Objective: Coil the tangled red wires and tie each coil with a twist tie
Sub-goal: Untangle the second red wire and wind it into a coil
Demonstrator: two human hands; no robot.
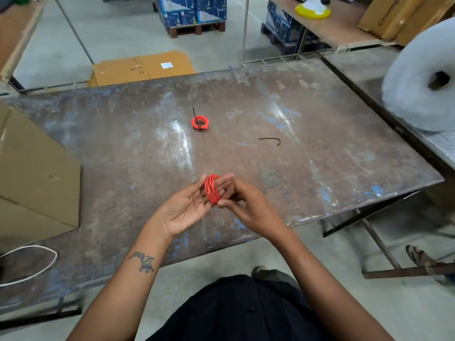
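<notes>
A red wire coil (212, 191) is wound round the straight fingers of my left hand (188, 205), palm up, above the near part of the metal table (123, 134). My right hand (242, 203) pinches the coil at its lower right side with thumb and fingers. A second red coil (200, 122), bound with a black tie whose tail sticks up, lies on the table farther back. A loose black twist tie (269, 139) lies to the right of it.
A cardboard box (34, 178) stands on the table's left side. A large roll of bubble wrap (423, 77) sits at the right. A white cord loop (27, 264) lies at the near left edge. Someone's sandalled foot (418, 257) rests on a bar, lower right.
</notes>
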